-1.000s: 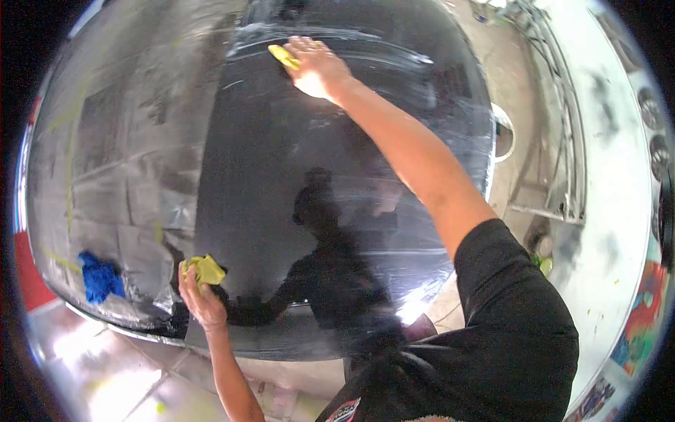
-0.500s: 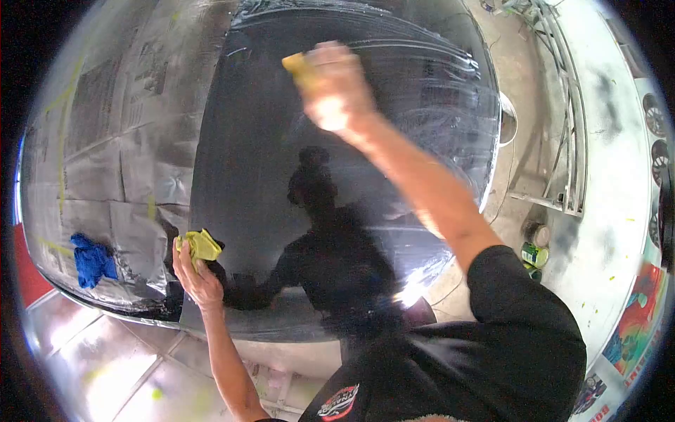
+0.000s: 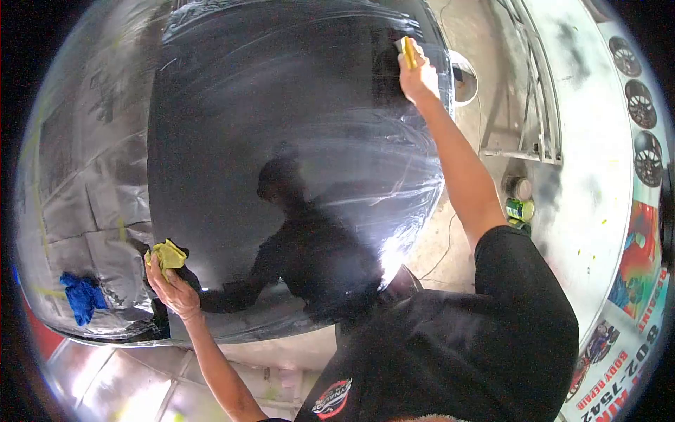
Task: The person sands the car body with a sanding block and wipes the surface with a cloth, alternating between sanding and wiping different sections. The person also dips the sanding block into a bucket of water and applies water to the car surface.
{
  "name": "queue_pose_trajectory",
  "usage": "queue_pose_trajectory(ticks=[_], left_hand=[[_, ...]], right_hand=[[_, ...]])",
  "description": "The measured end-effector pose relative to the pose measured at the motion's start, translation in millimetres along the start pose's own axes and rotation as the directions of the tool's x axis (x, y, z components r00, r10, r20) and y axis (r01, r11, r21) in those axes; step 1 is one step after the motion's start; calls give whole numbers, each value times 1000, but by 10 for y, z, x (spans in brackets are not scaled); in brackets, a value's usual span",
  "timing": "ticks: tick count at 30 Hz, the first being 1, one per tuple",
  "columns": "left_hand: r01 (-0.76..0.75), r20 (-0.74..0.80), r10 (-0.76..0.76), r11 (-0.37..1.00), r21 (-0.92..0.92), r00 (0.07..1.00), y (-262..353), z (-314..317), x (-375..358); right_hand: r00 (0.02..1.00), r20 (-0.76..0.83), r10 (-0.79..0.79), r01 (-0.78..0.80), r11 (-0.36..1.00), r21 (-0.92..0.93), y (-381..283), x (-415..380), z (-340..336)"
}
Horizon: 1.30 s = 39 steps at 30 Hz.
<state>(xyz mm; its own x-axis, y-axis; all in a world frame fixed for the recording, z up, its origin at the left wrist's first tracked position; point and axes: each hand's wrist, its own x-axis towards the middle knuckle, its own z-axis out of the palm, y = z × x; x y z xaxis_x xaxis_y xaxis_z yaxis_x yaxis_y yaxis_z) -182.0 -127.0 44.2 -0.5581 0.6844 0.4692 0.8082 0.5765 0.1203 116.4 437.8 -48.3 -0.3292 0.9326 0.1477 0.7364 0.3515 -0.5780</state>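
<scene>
A glossy black car panel [image 3: 232, 141] fills the middle of the head view, mirroring my dark outline. My right hand [image 3: 420, 76] grips a flat yellow block [image 3: 408, 53] at the panel's far right edge; its exact kind cannot be made out. Whitish wet streaks [image 3: 415, 169] run along that side. At the lower left, my left hand [image 3: 172, 287] is closed around a crumpled yellow cloth [image 3: 167, 256], beside the border between black panel and masking sheet [image 3: 84, 204]. Farther left, a bunched blue cloth [image 3: 83, 299] lies on the sheet.
Beyond the panel's right edge, a white bucket [image 3: 472, 81] stands on the floor. Past it are a metal frame [image 3: 552, 126] and several cans, one with a green label [image 3: 519, 209]. A thin cord runs across the floor. A printed banner [image 3: 636, 281] lines the far right.
My right hand has swept rightward with the yellow block to the panel's far edge. The left hand still holds its cloth. The whole view has shifted, placing the panel farther left.
</scene>
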Motion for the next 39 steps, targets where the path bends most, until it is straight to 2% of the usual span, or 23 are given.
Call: queue_pose_trajectory(ticks=[2,4,5,6,8,11,14,16,18,21,22,24,26,28,29,30,31,32,33,34,35,38,39], left_hand=[[0,-8,0,1000,12,1000,-11,13,-1],[-4,1,4,1000,15,1000,-15,-2,-12],[1,5,-1,1000,11,1000,-22,-2,1],[8,9,-8,1000,5,1000,-28,-3,-11],[12,5,-12,1000,-6,1000,-62,8,-38],[25,-9,-25,1000,-8,1000,-82,34,-46],[-10,-9,10,1000,-3,1000,-64,13,-24],[-29,-7,29,1000,-7,1000,-41,21,-23],[-29,-9,29,1000,5,1000,-103,19,-35],[-15,-7,15,1000,14,1000,-106,35,-27],[-19,-5,19,1000,20,1000,-104,32,-26],[-41,-7,41,999,27,999,-104,46,-1],[-66,-1,66,997,26,998,-95,26,-11],[-66,-7,66,998,17,998,-104,29,-14],[-64,-13,64,998,13,998,-106,36,-15],[-38,-10,38,999,4,999,-91,48,-14],[-14,-1,14,1000,-5,1000,-78,39,-17],[5,20,-5,1000,-17,1000,-69,8,-20],[10,34,-10,1000,-8,999,-75,-10,-43],[17,37,-16,1000,-4,999,-77,-3,-38],[24,32,-24,1000,-1,999,-72,9,-18],[11,20,-12,999,32,1000,-98,25,-14],[11,20,-12,999,37,1000,-93,26,-13]], right_hand=[[978,-190,-90,91,996,-4,93,88,245],[954,148,262,-279,954,110,-553,-325,-79],[996,-15,-86,81,977,-199,-639,-727,78],[890,-48,-454,363,768,-527,-645,-1095,224],[907,-12,-421,421,907,-7,-749,-1595,128],[908,-28,-419,412,903,-124,-242,-1157,108],[997,-41,-63,60,996,-70,420,-33,83],[965,150,-215,261,818,-513,1142,547,370],[981,-163,107,-104,994,25,998,281,506],[987,-51,-154,155,988,9,469,-1135,-123],[999,21,-35,35,999,-2,816,-1540,361],[985,54,-164,157,980,119,592,-2201,-63],[980,109,-168,158,983,90,565,-1931,-202],[944,-77,-320,322,947,10,834,-1179,4],[884,168,-437,432,623,-652,988,-677,63],[979,-58,-196,188,974,-125,1109,-94,299],[997,-36,71,-64,983,173,769,170,48],[889,-73,-452,366,798,-479,1622,716,798],[969,-146,-199,177,972,-153,1371,658,655],[988,-136,70,-43,980,194,1004,542,413],[999,40,32,-40,976,215,955,285,211],[957,-98,-272,282,954,106,909,-1031,110],[977,17,-213,207,964,167,765,-1421,-121]])
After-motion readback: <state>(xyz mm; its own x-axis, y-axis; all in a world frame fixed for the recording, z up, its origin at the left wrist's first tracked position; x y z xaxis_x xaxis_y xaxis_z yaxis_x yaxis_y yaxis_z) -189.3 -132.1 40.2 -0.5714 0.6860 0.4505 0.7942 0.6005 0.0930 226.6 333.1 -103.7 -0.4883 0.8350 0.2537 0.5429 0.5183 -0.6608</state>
